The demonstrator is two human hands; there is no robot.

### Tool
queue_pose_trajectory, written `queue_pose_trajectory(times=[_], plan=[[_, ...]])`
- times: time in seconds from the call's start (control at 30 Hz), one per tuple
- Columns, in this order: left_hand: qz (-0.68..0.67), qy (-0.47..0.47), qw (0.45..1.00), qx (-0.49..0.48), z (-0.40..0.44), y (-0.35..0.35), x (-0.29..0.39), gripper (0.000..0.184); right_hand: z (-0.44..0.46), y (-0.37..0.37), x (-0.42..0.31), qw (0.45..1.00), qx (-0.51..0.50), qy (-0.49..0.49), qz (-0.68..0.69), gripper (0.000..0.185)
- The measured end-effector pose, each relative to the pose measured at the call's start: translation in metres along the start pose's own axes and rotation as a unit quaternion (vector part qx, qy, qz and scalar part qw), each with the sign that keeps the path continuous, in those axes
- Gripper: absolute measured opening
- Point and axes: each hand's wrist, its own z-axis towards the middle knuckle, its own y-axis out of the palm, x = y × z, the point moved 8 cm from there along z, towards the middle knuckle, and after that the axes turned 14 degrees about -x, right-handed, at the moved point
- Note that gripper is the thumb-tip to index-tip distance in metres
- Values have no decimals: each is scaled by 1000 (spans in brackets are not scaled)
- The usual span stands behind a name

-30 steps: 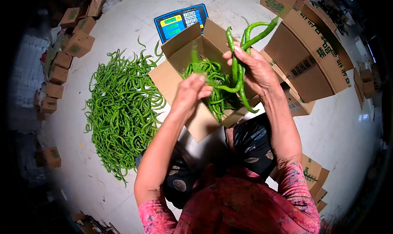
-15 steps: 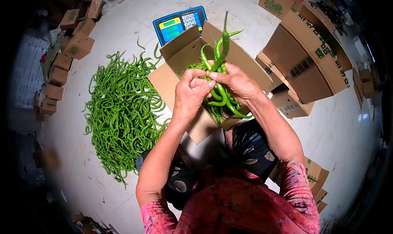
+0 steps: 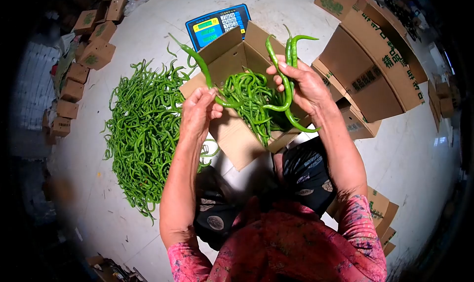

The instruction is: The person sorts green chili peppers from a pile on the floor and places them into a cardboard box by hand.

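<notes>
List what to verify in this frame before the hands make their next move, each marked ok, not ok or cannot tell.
1. Left hand has a secure hold on its single pepper: ok, pinched between thumb and fingers.
2. Right hand holds its several long peppers: ok, gripped together.
3. Carton open from above: ok, flaps spread.
4. Carton's peppers all lying straight: not ok, they curl and cross.
5. Display unit reading: cannot tell, digits too small.
</notes>
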Motion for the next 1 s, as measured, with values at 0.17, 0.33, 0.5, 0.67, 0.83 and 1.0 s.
queue_pose_trajectory(times=[0.17,0.33,0.5,0.67,0.83,1.0], plan=[[179,-136,972,-66,-5,17,-33,24,2,-5,-5,999,-23,-38,28,37],[373,-21,927,-33,-11,25,-7,25,3,5,-4,997,-31,-43,52,37],[231,35,971,-49,-25,68,17,22,11,16,17,996,-38,-34,71,39],[469,216,857,1,-34,103,36,32,13,31,47,998,-29,3,51,39],[282,63,957,-41,-16,78,7,18,12,44,53,995,-69,11,74,38],[276,50,960,-27,-17,44,28,12,5,26,23,1000,-3,15,5,34]])
